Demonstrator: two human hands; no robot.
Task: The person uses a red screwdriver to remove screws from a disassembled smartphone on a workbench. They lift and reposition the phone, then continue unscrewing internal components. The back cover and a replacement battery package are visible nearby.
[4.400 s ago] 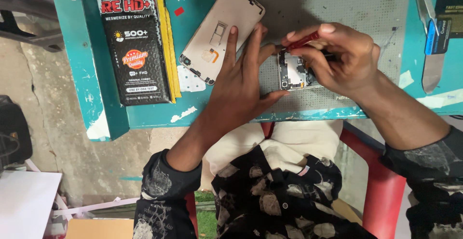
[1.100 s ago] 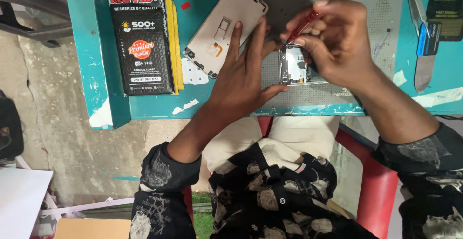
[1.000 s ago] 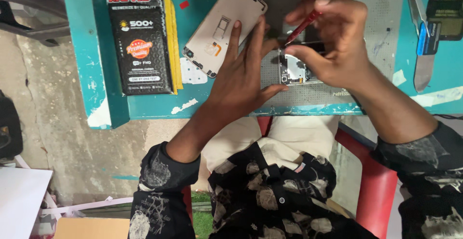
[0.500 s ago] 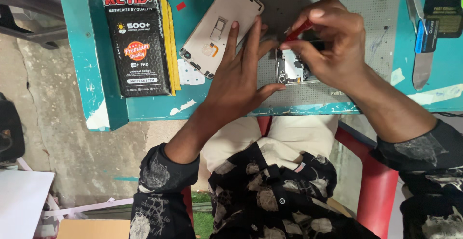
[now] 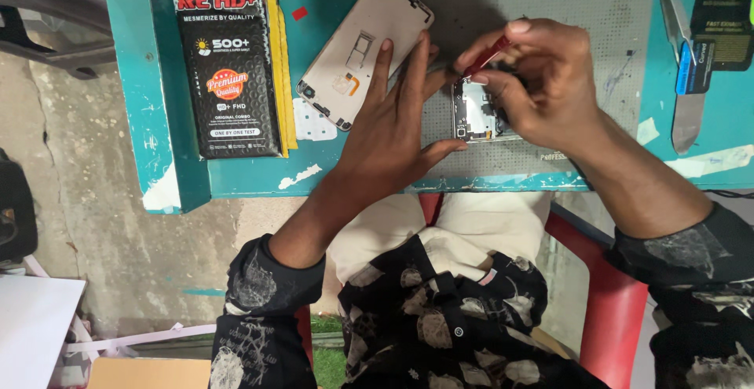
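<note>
My left hand [image 5: 393,134] lies flat and unclenched on the grey work mat [image 5: 605,67], fingers spread toward twelve o'clock, the thumb stretched out toward three o'clock so that its tip rests at the lower edge of the small phone board [image 5: 473,114]. That board, a narrow metal-framed piece with tiny parts on it, sits on the mat near the middle of the teal tabletop [image 5: 149,106], just between my two hands.

My right hand [image 5: 546,83] is clenched around a thin red-handled tool [image 5: 488,53], pinched between thumb and fingertips, its tip angled down toward the top of the board at about eight o'clock from my knuckles. The rest of the hand covers the board's right side, so I cannot tell how far the board runs under it.

At about eleven o'clock from my left hand lies a pale phone back cover [image 5: 365,47], inner face up, tilted on the tabletop, with my fingertips just beside its lower edge. Farther out at nine o'clock lies a black printed package [image 5: 228,63] on top of a yellow one [image 5: 276,51]. At the tabletop's right end, around two o'clock from my right hand, a metal blade with a blue grip [image 5: 689,75] lies next to another dark package [image 5: 726,12]. Below the tabletop edge I see a red chair [image 5: 609,303].
</note>
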